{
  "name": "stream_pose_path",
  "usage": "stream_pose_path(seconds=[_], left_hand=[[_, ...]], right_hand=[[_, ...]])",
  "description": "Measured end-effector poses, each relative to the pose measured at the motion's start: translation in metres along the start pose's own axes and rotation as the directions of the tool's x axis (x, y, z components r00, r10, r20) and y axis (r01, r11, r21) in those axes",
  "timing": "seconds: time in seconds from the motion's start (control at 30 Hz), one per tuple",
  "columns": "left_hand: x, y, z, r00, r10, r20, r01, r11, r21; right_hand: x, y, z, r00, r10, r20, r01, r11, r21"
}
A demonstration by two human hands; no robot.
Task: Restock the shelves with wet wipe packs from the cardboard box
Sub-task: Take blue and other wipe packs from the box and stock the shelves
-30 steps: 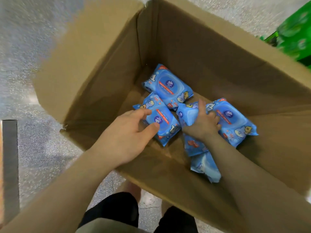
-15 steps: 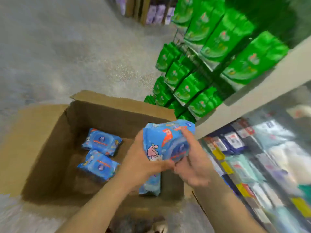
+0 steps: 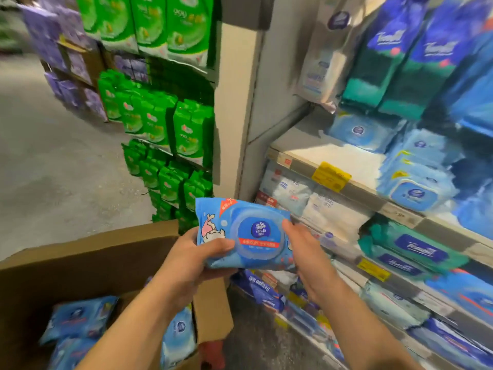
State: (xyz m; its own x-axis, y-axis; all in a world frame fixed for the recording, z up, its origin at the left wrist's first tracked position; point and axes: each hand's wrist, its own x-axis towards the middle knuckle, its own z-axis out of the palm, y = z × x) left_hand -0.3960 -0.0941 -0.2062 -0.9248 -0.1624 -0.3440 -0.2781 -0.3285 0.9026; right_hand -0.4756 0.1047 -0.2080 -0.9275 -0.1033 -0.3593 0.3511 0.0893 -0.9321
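Observation:
A blue wet wipe pack with a round lid and a cartoon print is held flat in front of the shelves. My left hand grips its left end, thumb on top. My right hand holds its right end, fingers curled under it. Below them the open cardboard box stands on the floor with several more blue packs inside. The shelf at the right has a bare patch beside stacked blue wipe packs.
Green packs fill the rack behind the box, purple packs stand farther left. A white upright post divides the racks. Lower shelves at the right hold teal and blue packs. Grey floor lies to the left.
Both hands lifted a pack out of the box and carried it up and right toward the shelves. The view swung from the box's inside up to the shelving.

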Motion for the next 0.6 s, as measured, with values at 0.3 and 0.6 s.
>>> stream_pose_path(seconds=[0.3, 0.6], left_hand=[[0.02, 0.017, 0.128, 0.98, 0.084, 0.18, -0.114, 0.98, 0.161], [0.087, 0.066, 0.167, 0.91, 0.261, 0.322, -0.376, 0.847, 0.376]], right_hand=[[-0.004, -0.016, -0.12, 0.97, -0.18, -0.162, 0.205, 0.967, 0.151], [0.028, -0.066, -0.144, 0.86, -0.424, -0.282, 0.407, 0.905, -0.119]])
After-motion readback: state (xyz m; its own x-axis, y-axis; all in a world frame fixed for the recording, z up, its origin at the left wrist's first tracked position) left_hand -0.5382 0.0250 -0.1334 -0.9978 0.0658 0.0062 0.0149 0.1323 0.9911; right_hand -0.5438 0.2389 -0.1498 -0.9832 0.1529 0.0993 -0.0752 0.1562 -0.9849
